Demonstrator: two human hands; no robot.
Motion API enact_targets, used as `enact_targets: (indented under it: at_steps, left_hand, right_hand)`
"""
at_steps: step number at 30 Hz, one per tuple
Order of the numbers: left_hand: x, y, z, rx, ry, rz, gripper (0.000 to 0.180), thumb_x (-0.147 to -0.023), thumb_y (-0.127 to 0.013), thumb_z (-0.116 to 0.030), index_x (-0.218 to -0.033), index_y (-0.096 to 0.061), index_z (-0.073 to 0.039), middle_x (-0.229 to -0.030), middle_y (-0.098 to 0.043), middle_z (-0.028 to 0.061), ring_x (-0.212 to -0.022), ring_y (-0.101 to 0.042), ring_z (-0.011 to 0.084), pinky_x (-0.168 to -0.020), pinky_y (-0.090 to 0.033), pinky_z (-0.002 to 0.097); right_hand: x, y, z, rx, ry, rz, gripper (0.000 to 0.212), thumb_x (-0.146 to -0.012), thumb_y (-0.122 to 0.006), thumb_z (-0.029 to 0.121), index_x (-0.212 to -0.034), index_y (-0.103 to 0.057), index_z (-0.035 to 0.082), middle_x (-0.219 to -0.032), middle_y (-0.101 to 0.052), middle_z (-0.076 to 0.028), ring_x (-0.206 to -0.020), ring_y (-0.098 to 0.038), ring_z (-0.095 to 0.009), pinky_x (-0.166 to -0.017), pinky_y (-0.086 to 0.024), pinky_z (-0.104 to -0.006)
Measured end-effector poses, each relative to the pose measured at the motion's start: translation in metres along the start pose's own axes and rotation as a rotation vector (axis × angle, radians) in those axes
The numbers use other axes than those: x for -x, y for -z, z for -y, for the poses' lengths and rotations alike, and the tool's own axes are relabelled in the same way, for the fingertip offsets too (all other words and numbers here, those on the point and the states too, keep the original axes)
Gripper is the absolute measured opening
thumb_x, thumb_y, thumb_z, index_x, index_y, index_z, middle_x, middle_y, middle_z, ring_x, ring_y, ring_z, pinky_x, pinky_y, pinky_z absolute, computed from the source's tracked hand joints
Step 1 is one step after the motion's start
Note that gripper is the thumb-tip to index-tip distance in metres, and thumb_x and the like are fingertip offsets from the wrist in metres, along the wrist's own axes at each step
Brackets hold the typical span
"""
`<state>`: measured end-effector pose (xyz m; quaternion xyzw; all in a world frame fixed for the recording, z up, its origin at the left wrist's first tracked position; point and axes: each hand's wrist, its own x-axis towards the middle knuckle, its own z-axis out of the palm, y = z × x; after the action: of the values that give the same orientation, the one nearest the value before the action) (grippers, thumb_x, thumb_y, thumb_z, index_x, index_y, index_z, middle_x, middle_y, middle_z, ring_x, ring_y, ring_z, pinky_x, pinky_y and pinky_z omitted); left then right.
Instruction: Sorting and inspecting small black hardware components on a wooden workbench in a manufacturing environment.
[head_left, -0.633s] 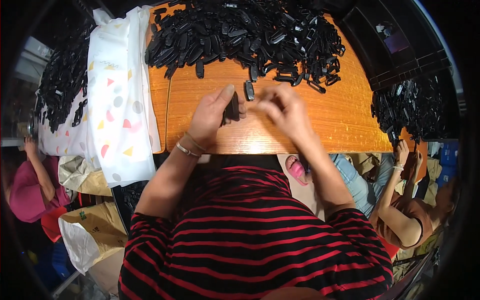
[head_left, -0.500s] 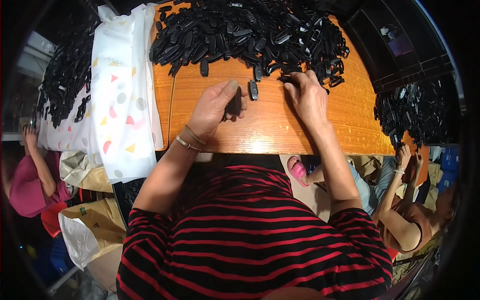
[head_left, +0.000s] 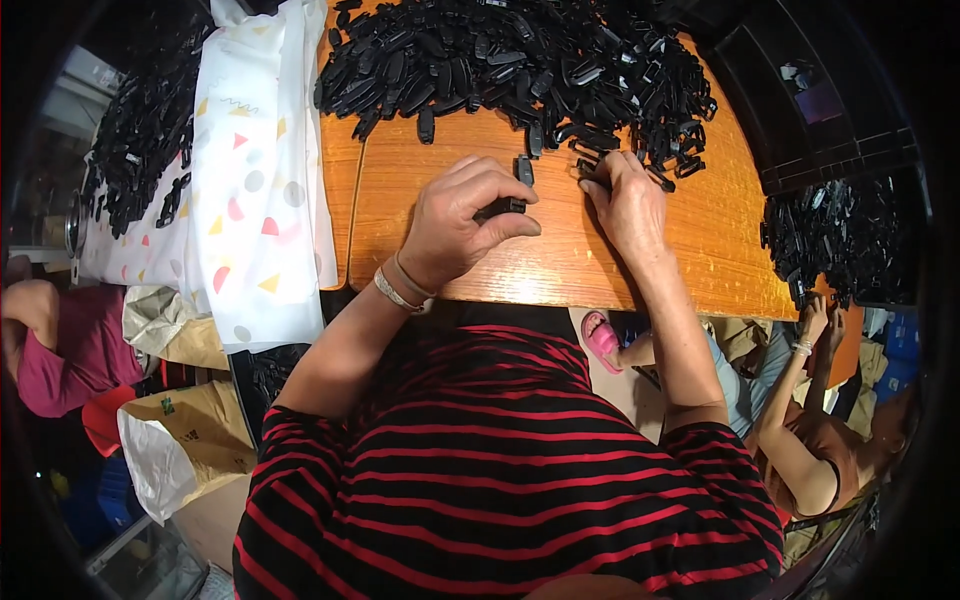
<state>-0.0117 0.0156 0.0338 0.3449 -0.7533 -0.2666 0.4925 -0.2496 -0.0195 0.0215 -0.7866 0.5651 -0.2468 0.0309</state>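
Note:
My left hand (head_left: 462, 215) is curled round small, elongated black plastic pieces (head_left: 502, 208). Their ends show between its thumb and fingers; how many it holds is hidden. Just beyond its fingertips, one loose black piece (head_left: 524, 170) lies on the orange wooden table (head_left: 400, 165). At the near right edge of a large heap of black plastic pieces (head_left: 480, 60), my right hand (head_left: 634, 205) has its thumb and fingers closed on a narrow black piece (head_left: 590, 180), mostly covered by the fingers.
A white patterned cloth (head_left: 255, 180) hangs over the table's left side. More black pieces are heaped at the far left (head_left: 140, 150) and the right (head_left: 840, 235). Co-workers sit on both sides: a magenta sleeve (head_left: 85, 350) at left, a bare arm (head_left: 785, 400) at right. A paper bag (head_left: 195, 440) stands low left.
My left hand has turned over and shifted right, toward the loose piece, still holding black pieces. My right hand stays at the heap's edge, its fingers now closer together.

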Motion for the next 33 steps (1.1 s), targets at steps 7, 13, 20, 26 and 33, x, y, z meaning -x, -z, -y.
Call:
enact_targets:
  at_steps: [7,13,20,26,33]
  left_hand:
    - [0.003,0.004,-0.001,-0.054,-0.078,-0.034,0.025,-0.072,-0.081,-0.019,-0.089,-0.069,-0.005,-0.08,-0.064,0.0061,-0.075,-0.058,0.0222,-0.067,-0.046,0.0306]
    - [0.01,0.002,0.001,0.089,0.036,-0.165,0.025,-0.074,-0.081,-0.019,-0.094,-0.073,-0.009,-0.092,-0.065,0.0038,-0.083,-0.056,0.0168,-0.068,-0.045,0.0266]
    - [0.01,-0.002,-0.018,0.248,0.11,-0.157,0.027,-0.084,-0.074,-0.02,-0.103,-0.071,-0.001,-0.109,-0.06,0.0101,-0.101,-0.058,0.0195,-0.088,-0.047,0.0295]
    - [0.014,0.009,-0.034,0.167,0.051,-0.126,0.019,-0.089,-0.064,-0.009,-0.106,-0.067,0.0,-0.106,-0.06,0.0112,-0.1,-0.058,0.0213,-0.087,-0.047,0.03]
    - [0.015,0.01,-0.056,0.036,-0.121,-0.192,0.017,-0.093,-0.06,-0.017,-0.096,-0.065,-0.001,-0.1,-0.06,0.0135,-0.092,-0.058,0.0235,-0.081,-0.046,0.0312]
  right_hand:
    - [0.005,0.0,0.008,-0.05,-0.014,0.049,0.023,-0.077,-0.078,0.01,-0.085,-0.059,0.0,-0.086,-0.062,-0.015,-0.072,-0.062,-0.035,-0.063,-0.05,-0.0405]
    - [0.014,0.019,0.053,-0.354,0.049,0.082,0.031,-0.082,-0.074,0.01,-0.109,-0.062,0.0,-0.097,-0.061,-0.012,-0.073,-0.064,-0.019,-0.062,-0.052,-0.0309]
    - [0.03,-0.008,0.095,-0.873,0.075,0.003,0.03,-0.085,-0.068,0.004,-0.111,-0.056,-0.001,-0.084,-0.056,-0.013,-0.07,-0.061,-0.023,-0.061,-0.049,-0.0316]
    - [0.031,-0.005,0.1,-0.836,0.201,-0.066,0.028,-0.09,-0.065,0.009,-0.114,-0.056,-0.002,-0.088,-0.058,-0.015,-0.075,-0.061,-0.028,-0.064,-0.049,-0.0333]
    - [0.033,-0.003,0.112,-0.833,0.42,-0.275,0.03,-0.095,-0.06,0.019,-0.114,-0.056,-0.004,-0.092,-0.06,-0.018,-0.076,-0.061,-0.032,-0.063,-0.05,-0.0364]
